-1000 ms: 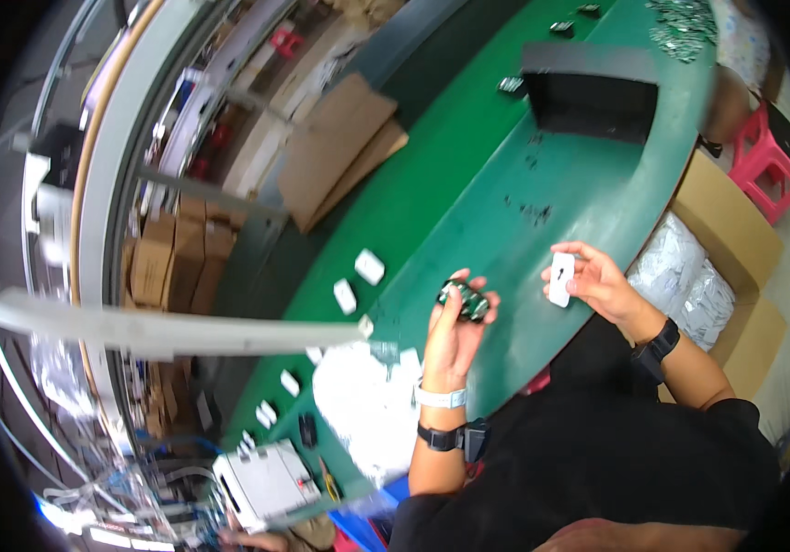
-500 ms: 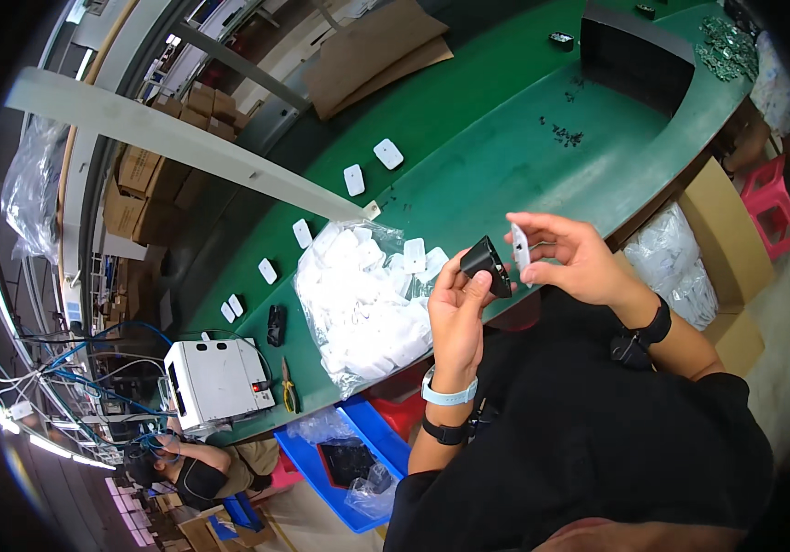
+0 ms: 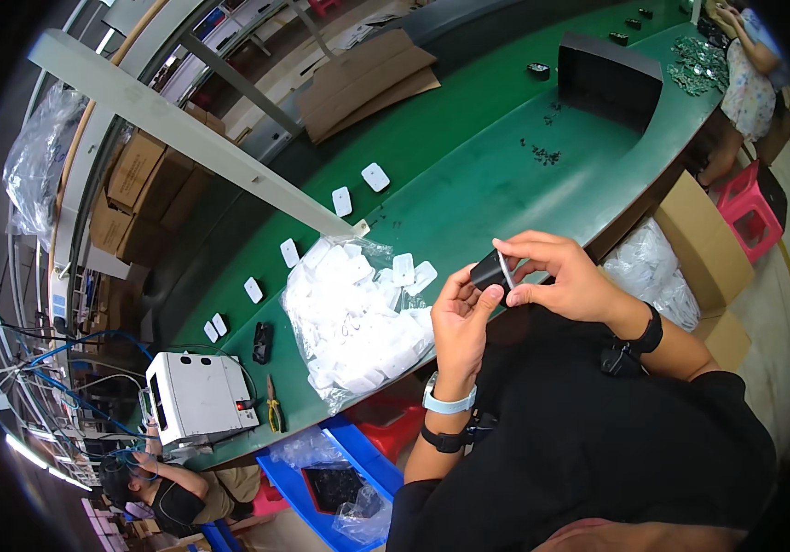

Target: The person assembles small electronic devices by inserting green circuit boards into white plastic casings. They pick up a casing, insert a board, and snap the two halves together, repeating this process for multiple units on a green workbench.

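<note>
My left hand [image 3: 462, 317] is closed around a black plastic housing [image 3: 485, 271] and holds it above the table's near edge. My right hand [image 3: 560, 279] pinches a thin white plastic cover [image 3: 506, 268] by its ends, against the open side of the housing. Whether the two parts are joined cannot be made out, as fingers hide the rims. Left of my hands, a clear bag [image 3: 349, 322] heaped with white covers lies on the green table [image 3: 468, 202].
Several white covers [image 3: 374, 178] lie spaced along the green surface. A white machine [image 3: 200, 396] and pliers [image 3: 274, 405] are at left, a black bin [image 3: 611, 83] at the far right. A blue crate [image 3: 358, 451] and an open carton [image 3: 703, 239] stand below the edge. Two other people sit nearby.
My right hand has brought the white cover leftward onto the black housing; before, they were apart. The housing has turned in my left hand. The whole view has shifted slightly.
</note>
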Tool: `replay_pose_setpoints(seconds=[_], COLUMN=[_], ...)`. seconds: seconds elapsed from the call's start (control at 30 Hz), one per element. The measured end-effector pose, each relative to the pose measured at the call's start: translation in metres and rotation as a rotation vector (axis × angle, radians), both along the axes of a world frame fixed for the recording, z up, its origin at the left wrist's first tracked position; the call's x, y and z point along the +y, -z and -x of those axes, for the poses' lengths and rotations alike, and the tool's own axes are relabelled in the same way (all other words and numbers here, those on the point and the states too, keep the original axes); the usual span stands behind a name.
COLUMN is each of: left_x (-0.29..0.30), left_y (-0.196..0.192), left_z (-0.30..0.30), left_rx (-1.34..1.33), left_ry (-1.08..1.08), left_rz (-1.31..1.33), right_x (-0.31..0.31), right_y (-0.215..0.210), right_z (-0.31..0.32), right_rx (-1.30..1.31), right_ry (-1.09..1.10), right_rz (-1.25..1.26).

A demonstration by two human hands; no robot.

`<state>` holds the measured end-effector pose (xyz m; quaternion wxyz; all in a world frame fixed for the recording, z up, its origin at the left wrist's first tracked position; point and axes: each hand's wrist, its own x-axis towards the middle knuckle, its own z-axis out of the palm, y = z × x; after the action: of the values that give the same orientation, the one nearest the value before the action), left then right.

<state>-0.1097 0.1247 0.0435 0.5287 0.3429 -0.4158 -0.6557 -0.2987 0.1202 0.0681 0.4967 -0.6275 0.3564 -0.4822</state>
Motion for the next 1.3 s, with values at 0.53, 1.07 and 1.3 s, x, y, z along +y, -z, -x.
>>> replay_pose_setpoints(seconds=[0.53, 1.07, 1.3], left_x=[0.003, -0.017, -0.031], left_y=[0.015, -0.003, -0.005], left_z=[-0.006, -0.017, -0.013], left_rx=[0.009, 0.068, 0.216], left_ry=[-0.121, -0.205, -0.147], left_rz=[0.244, 0.304, 0.214], right_x=[-0.005, -0.029, -0.036], right_y=[-0.032, -0.036, -0.034], right_z=[-0.007, -0.025, -0.025], right_rx=[0.256, 0.282, 0.386], right_ry=[-0.029, 0.044, 0.116], right_rz=[0.164, 0.428, 0.544])
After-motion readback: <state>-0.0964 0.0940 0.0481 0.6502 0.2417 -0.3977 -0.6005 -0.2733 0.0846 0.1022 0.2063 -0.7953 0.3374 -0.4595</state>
